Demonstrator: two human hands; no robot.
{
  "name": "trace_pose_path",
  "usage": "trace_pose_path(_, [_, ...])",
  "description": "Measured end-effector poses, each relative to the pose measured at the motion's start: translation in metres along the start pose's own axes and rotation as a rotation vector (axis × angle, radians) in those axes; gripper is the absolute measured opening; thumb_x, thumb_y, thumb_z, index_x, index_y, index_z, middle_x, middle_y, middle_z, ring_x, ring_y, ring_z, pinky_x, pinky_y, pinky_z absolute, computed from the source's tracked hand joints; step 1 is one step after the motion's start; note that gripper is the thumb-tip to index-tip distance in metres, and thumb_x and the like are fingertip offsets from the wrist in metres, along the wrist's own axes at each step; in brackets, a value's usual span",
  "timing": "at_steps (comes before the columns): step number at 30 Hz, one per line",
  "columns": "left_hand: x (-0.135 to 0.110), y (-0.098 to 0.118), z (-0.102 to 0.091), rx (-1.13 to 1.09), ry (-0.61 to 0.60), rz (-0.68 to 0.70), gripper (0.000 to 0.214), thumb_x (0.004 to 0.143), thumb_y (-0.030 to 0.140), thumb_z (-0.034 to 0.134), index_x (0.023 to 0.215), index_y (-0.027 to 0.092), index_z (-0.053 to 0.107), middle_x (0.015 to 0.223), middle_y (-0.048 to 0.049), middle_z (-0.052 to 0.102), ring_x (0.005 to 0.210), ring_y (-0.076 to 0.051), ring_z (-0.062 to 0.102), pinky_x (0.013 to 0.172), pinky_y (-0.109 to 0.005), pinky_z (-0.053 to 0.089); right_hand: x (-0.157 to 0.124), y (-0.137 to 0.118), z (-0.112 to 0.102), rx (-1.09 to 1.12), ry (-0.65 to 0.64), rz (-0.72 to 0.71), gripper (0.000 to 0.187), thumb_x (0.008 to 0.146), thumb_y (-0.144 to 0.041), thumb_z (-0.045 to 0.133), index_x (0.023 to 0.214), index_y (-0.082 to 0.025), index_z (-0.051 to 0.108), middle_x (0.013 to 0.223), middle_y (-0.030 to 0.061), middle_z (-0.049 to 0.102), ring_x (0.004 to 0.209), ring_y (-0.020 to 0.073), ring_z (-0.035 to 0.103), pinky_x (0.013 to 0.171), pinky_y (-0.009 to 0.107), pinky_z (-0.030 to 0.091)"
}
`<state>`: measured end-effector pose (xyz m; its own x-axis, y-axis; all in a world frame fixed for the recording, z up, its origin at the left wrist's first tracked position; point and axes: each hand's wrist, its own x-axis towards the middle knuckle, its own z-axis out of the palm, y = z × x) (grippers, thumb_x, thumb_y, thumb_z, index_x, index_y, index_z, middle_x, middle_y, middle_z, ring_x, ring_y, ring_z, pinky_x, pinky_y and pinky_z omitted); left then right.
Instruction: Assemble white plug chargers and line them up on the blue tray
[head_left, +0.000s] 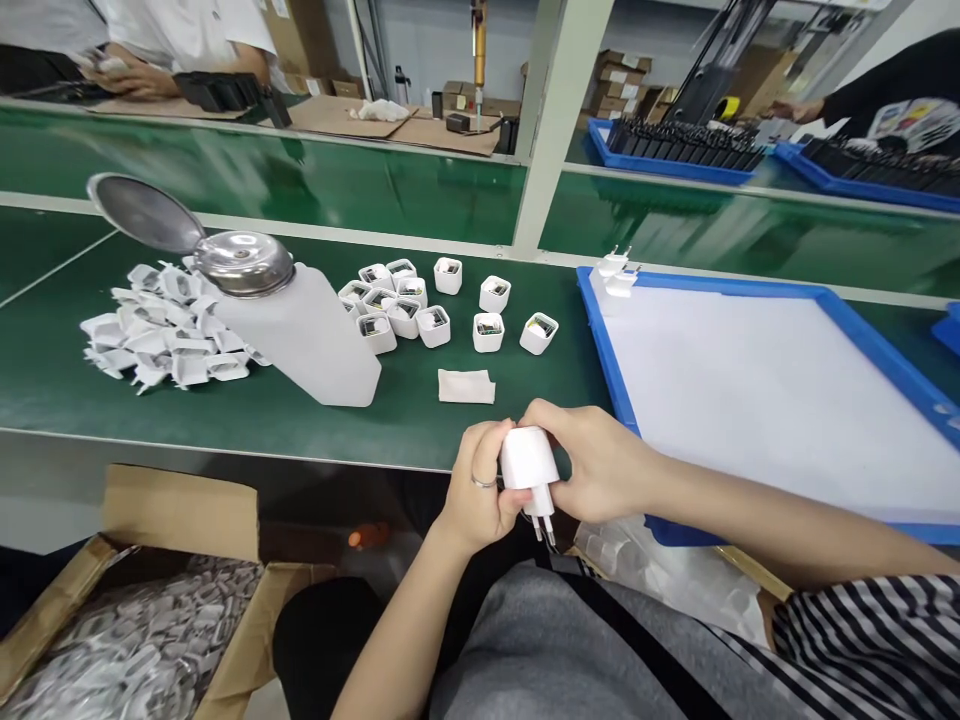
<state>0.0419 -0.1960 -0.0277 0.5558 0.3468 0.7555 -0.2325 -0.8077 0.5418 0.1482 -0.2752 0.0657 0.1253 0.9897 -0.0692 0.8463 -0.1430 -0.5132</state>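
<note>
Between my two hands is a white plug-in power adapter (529, 458), its two metal prongs pointing down. My left hand (478, 490) grips its left side, a ring on one finger. Fingers of my right hand (596, 460) close on the adapter's top and right side. Just beyond lies a folded white cloth (466, 386) on the green bench (405, 420). Farther back stand several open white adapter housings (488, 332) with electronic parts inside. A white dispenser bottle (307, 335) with a raised metal lid (146, 212) is at the left.
A pile of white plug covers (169, 330) lies behind the bottle. At the right, a blue tray (607, 350) lined with white holds a few plug adapters (616, 272) in its far corner. Below left is a cardboard box (180, 510) of white parts. Other people work across the bench.
</note>
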Motion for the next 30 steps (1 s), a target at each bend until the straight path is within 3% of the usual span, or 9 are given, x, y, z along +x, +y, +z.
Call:
trace_pose_path(14, [0.005,-0.003,-0.009,-0.060,-0.077,-0.027,0.053,0.080,0.044,0.024,0.127,0.020,0.016,0.108,-0.0124,0.043,0.101,-0.019,0.041,0.082,-0.033,0.037,-0.003,-0.002,-0.007,0.098,-0.040,0.040,0.026,0.065,-0.022,0.053,0.086,-0.017,0.039,0.080,0.0042,0.054,0.065,0.0151,0.052,0.051,0.024,0.035])
trace_pose_path(23, [0.003,-0.003,-0.012,-0.072,-0.134,-0.049,0.061,0.078,0.046,0.029,0.129,0.022,0.007,0.115,-0.0138,0.043,0.106,-0.022,0.040,0.085,-0.038,0.036,-0.003,0.002,-0.005,0.119,-0.012,0.044,0.031,0.063,-0.020,0.055,0.090,-0.019,0.040,0.085,0.0029,0.055,0.071,0.0163,0.054,0.055,0.025,0.037])
trace_pose_path(30, [0.001,-0.002,-0.010,-0.075,-0.138,-0.077,0.050,0.081,0.038,0.026,0.127,0.022,0.014,0.113,-0.0131,0.043,0.105,-0.021,0.040,0.084,-0.037,0.037,-0.004,0.001,-0.003,0.080,0.010,0.053,0.027,0.064,-0.021,0.054,0.086,-0.018,0.039,0.080,0.0033,0.055,0.067,0.0162,0.053,0.052,0.025,0.036])
